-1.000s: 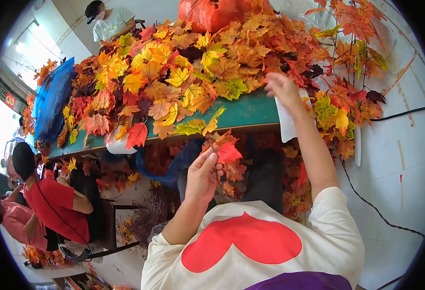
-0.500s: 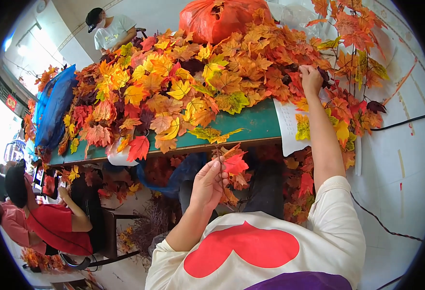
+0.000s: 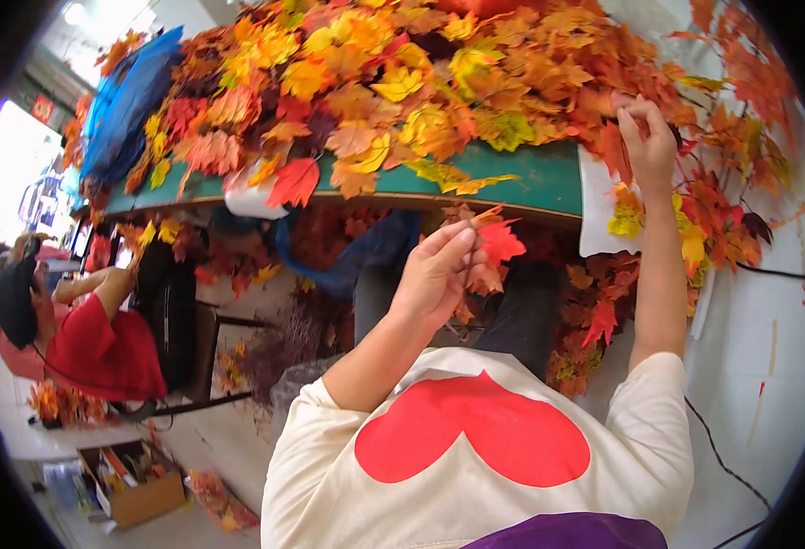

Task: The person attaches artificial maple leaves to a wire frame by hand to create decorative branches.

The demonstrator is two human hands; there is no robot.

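My left hand [image 3: 435, 277] is closed in a pinch in front of the table edge. It holds a thin stem of artificial maple leaves [image 3: 501, 241], red and orange. At the right end of the leaf pile, my right hand [image 3: 649, 146] is raised with thumb and forefinger pinched at an orange leaf's edge; blur hides what is between them. The heap of loose artificial leaves [image 3: 348, 101], in yellow, orange, red and dark purple, covers most of the green table [image 3: 549, 178]. A white paper sheet [image 3: 601, 206] hangs over the front edge near my right forearm.
Tall leafy branches [image 3: 755, 137] stand at the right. A blue plastic bag [image 3: 133, 110] lies at the table's left end; another blue bag [image 3: 338, 265] hangs below. A person in red [image 3: 105, 348] sits at the left. An open cardboard box [image 3: 142, 499] is on the floor.
The view has tilted down and shifted, so the red bag and the far person's upper body leave it. My right hand's wrist has turned and its fingers have lifted. My left hand keeps the stem.
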